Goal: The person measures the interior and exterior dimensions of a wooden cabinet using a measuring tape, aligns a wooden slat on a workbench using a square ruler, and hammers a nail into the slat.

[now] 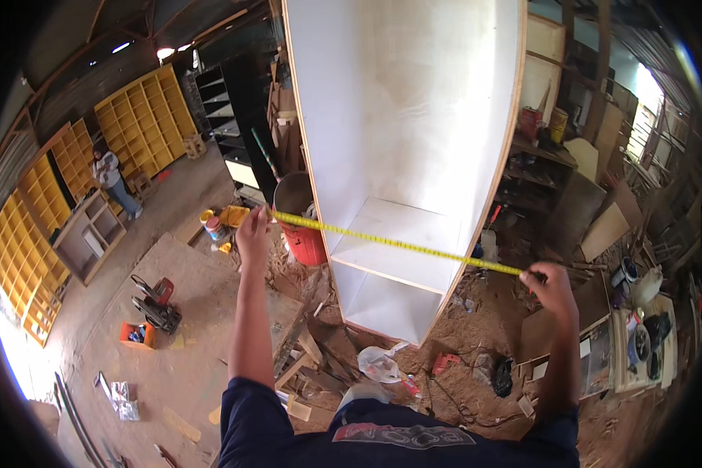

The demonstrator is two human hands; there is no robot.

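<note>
A yellow tape measure (390, 242) is stretched between my two raised hands, sloping slightly down to the right. My left hand (253, 233) pinches its left end. At the other end, my right hand (547, 282) has its fingers closed on the tape. Behind the tape stands a tall cabinet (421, 101), white inside with bare wooden front edges and a shelf (398, 234) low in it. The tape passes in front of the cabinet at about shelf height and reaches beyond both sides. Whether it touches the cabinet edges I cannot tell.
A red bucket (304, 245) stands left of the cabinet. Wood scraps (308, 351), a plastic bag (378, 363) and a red power tool (445, 362) lie on the dusty ground. At left are a worktable (210, 312), an orange box (137, 335), yellow shelving (144, 117) and a standing person (111, 178).
</note>
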